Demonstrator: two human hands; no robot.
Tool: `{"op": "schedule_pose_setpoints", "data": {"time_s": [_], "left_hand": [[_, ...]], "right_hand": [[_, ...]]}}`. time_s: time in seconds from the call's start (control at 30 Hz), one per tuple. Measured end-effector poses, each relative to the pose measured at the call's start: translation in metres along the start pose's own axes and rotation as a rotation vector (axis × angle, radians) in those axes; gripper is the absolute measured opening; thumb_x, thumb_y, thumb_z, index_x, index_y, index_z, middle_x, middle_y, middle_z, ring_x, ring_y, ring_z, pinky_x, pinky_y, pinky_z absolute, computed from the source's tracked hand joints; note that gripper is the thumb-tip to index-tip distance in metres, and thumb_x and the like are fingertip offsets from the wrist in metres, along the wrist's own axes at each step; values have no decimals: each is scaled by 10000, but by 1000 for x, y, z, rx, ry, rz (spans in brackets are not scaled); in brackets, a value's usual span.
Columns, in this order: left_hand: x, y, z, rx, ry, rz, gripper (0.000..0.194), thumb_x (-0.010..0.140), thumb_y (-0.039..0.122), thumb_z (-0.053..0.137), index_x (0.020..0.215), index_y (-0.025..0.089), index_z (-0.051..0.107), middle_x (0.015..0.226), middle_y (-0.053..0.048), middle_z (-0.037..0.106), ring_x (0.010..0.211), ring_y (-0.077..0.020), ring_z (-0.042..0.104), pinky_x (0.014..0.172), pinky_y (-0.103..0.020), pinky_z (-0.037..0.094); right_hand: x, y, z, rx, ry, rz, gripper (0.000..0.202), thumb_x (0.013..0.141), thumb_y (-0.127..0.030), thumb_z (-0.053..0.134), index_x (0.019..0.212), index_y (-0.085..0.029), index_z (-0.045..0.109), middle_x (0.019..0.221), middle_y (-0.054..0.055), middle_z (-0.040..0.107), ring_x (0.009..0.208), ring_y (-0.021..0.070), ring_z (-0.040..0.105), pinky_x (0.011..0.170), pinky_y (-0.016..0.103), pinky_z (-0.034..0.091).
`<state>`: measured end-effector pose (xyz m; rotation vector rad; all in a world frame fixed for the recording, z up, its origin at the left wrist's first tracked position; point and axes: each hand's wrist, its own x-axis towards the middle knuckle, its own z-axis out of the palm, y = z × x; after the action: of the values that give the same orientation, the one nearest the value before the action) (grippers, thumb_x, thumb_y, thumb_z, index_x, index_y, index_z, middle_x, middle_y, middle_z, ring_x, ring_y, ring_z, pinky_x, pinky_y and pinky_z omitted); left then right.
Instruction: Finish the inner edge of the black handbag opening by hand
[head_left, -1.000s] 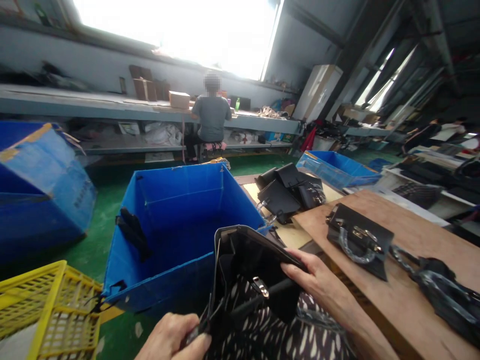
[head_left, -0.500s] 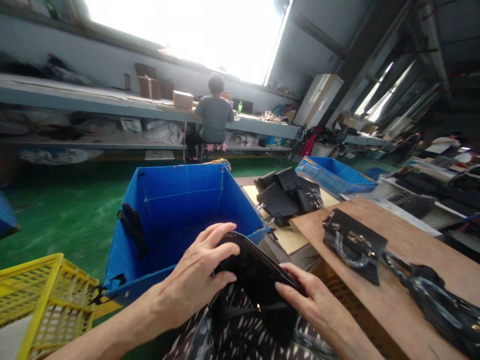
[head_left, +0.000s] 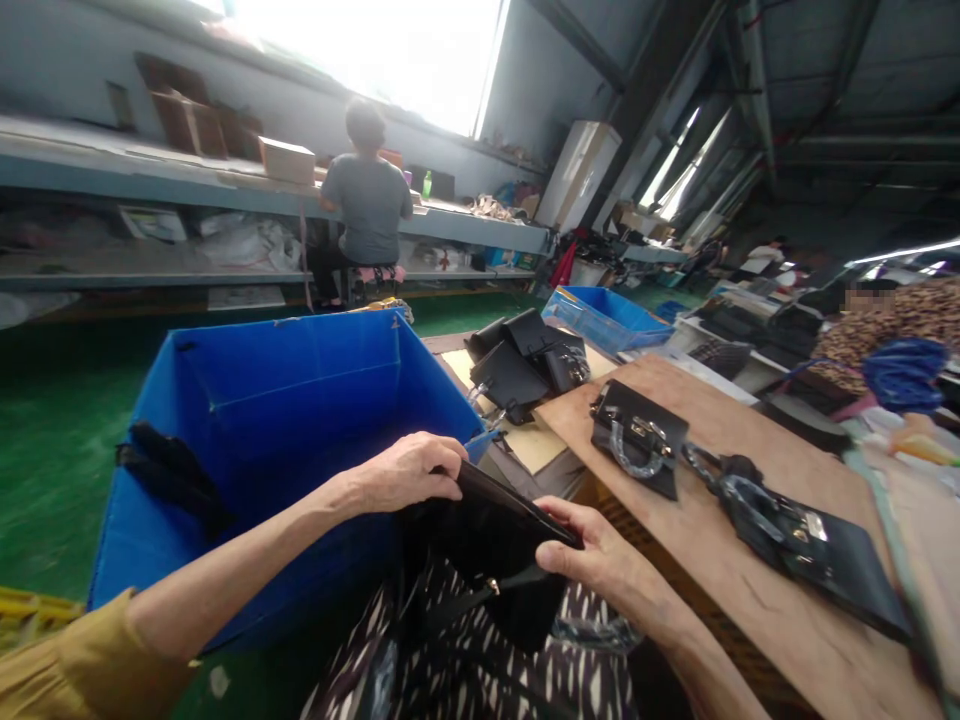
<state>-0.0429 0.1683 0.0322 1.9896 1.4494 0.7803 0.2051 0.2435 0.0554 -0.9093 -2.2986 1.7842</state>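
A black handbag [head_left: 510,535] rests over my lap on a dark patterned cloth, its upper edge slanting down to the right. My left hand [head_left: 420,468] grips that edge at its upper left end, fingers curled over it. At the other end my right hand [head_left: 581,540] pinches the same edge between thumb and fingers. A wrapped handle [head_left: 596,634] of clear plastic shows below my right hand. On the wooden board to the right lie a black handbag with a wrapped handle [head_left: 637,435] and another black bag [head_left: 817,540].
A large blue bin [head_left: 300,345] stands ahead to the left, with dark cloth [head_left: 176,470] over its side. Several black bags [head_left: 525,360] are piled beyond the wooden board [head_left: 712,400]. Another blue bin [head_left: 607,318] is farther back. A person [head_left: 367,205] sits at the far bench.
The view has swung to the right. My left hand has shifted from a spread-thumb grip to fingers curled over the bag's edge. My right hand keeps hold of the other end.
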Motion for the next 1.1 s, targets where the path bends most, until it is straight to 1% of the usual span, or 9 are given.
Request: {"op": "schedule_pose_setpoints", "data": {"time_s": [0.13, 0.27, 0.37, 0.43, 0.5, 0.6, 0.73, 0.9, 1.1], "left_hand": [[3, 16, -1, -95, -62, -85, 226, 745, 250, 565, 574, 130, 478, 812, 43, 574, 643, -77, 468, 573, -180, 323], [5, 11, 17, -139, -97, -198, 195, 732, 266, 544, 592, 134, 518, 705, 41, 541, 600, -83, 433, 524, -193, 290], [7, 6, 29, -118, -58, -214, 171, 741, 273, 531, 631, 143, 544, 670, 39, 518, 607, -90, 429, 533, -196, 289], [9, 6, 32, -93, -41, -224, 161, 744, 268, 522, 649, 143, 554, 685, 34, 529, 605, -90, 428, 539, -199, 290], [12, 8, 34, -75, -52, -224, 142, 740, 247, 514, 661, 143, 571, 700, 31, 542, 595, -86, 422, 538, -199, 289], [17, 9, 36, -56, -67, -194, 136, 732, 221, 505, 652, 141, 580, 722, 25, 551, 603, -83, 427, 548, -194, 294], [21, 7, 42, -18, -73, -228, 153, 730, 238, 504, 631, 136, 561, 683, 23, 539, 590, -87, 428, 525, -196, 282], [21, 3, 46, 7, -70, -256, 139, 728, 230, 515, 623, 145, 548, 639, 43, 523, 563, -77, 411, 506, -196, 266], [23, 2, 47, 9, -51, -226, 193, 727, 207, 514, 553, 144, 459, 684, 45, 547, 560, -65, 419, 514, -197, 280]], "right_hand": [[0, 14, -22, 137, -82, 88, 401, 722, -360, 622, 1078, -183, 573, 843, -1, 617, 806, 169, 549, 668, 233, 415], [4, 37, -30, 153, -113, 183, 422, 705, -392, 637, 1079, -202, 584, 786, -13, 612, 646, 110, 519, 490, 163, 335], [4, 50, -28, 170, -98, 149, 444, 726, -425, 606, 1106, -198, 573, 787, -9, 613, 593, 98, 491, 460, 165, 319], [1, 54, -25, 152, -64, 108, 431, 740, -413, 591, 1112, -196, 571, 844, 3, 623, 664, 128, 526, 518, 193, 376], [-2, 56, -24, 94, -5, 70, 386, 745, -373, 591, 1088, -194, 586, 899, 10, 627, 788, 169, 549, 650, 244, 424], [-6, 58, -22, -32, 110, 7, 298, 723, -306, 616, 1006, -213, 623, 945, 0, 607, 896, 189, 536, 788, 286, 404], [-7, 59, -20, -86, 201, -67, 226, 704, -281, 634, 923, -223, 639, 936, -15, 550, 876, 170, 527, 755, 266, 397], [-1, 65, -17, -52, 303, -61, 146, 739, -291, 602, 838, -196, 651, 805, -21, 516, 773, 149, 508, 700, 257, 379], [1, 69, -16, -124, 320, -83, 119, 776, -284, 568, 777, -196, 647, 731, -39, 471, 701, 123, 478, 668, 244, 350]]}}
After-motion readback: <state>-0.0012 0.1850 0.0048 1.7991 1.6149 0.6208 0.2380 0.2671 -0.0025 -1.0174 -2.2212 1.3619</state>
